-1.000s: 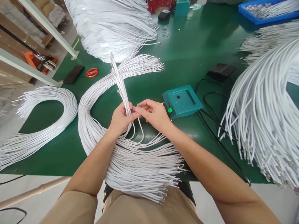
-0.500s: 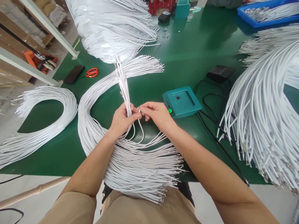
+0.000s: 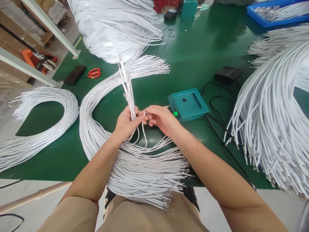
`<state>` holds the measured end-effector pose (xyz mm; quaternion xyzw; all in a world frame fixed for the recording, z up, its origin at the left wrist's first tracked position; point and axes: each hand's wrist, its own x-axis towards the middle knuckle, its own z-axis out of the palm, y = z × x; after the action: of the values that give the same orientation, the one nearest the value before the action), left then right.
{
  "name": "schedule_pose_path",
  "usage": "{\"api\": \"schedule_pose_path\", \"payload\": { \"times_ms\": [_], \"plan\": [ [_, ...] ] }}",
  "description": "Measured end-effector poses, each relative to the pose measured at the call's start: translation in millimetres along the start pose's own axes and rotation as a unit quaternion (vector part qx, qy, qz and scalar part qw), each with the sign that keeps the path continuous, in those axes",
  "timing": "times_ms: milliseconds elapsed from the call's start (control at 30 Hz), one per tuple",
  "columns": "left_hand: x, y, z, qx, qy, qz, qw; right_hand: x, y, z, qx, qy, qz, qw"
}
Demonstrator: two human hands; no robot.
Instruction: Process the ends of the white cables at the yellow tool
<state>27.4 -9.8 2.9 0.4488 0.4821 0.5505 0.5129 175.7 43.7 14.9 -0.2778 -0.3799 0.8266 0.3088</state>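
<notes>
A bunch of white cables (image 3: 129, 91) with metal tips stands upright in my left hand (image 3: 127, 121), its fingers closed round it. One single white cable (image 3: 144, 129) loops up between my two hands, its end (image 3: 144, 112) at my left thumb. My right hand (image 3: 162, 118) has its thumb and forefinger pinched at that cable end; the exact contact is partly hidden. A small metallic tip (image 3: 166, 107) shows behind my right hand. Under my forearms lies a big curved bundle of white cables (image 3: 147, 174), its metal-tipped ends pointing right.
Right of my hands sits a teal device (image 3: 188, 103) with a green button and black cords (image 3: 218, 124). Red-handled scissors (image 3: 94, 73) and a dark phone-like object (image 3: 75, 74) lie at left. More white cable bundles (image 3: 270, 122) and a blue tray (image 3: 263, 20) surround the table.
My right fingers have shifted slightly at the cable end, and a metallic tip now shows behind that hand. The left hand keeps its hold; the view has moved a little.
</notes>
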Motion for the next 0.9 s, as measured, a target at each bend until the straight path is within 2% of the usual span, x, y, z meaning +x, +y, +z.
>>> {"api": "schedule_pose_path", "payload": {
  "times_ms": [233, 533, 600, 733, 900],
  "plan": [
    [-3.0, -2.2, 4.9, 0.003, -0.026, 0.005, 1.000, 0.1, -1.7, -0.2, -0.056, 0.005, 0.000, 0.998],
    [-0.9, -5.7, -4.1, 0.024, 0.000, 0.012, 1.000, 0.5, 0.3, -8.5, 0.027, -0.065, 0.034, 0.997],
    [0.1, -5.7, -5.0, 0.011, -0.002, 0.016, 1.000, -0.8, 0.2, -7.1, 0.024, -0.051, 0.026, 0.998],
    [1.8, -6.0, -5.6, -0.006, -0.004, 0.024, 1.000, -5.4, -2.5, 0.8, -0.038, 0.029, -0.033, 0.998],
    [2.6, -6.5, -6.0, -0.020, 0.002, 0.012, 1.000, -8.7, -6.7, 7.6, -0.143, 0.083, -0.103, 0.981]
  ]
}}
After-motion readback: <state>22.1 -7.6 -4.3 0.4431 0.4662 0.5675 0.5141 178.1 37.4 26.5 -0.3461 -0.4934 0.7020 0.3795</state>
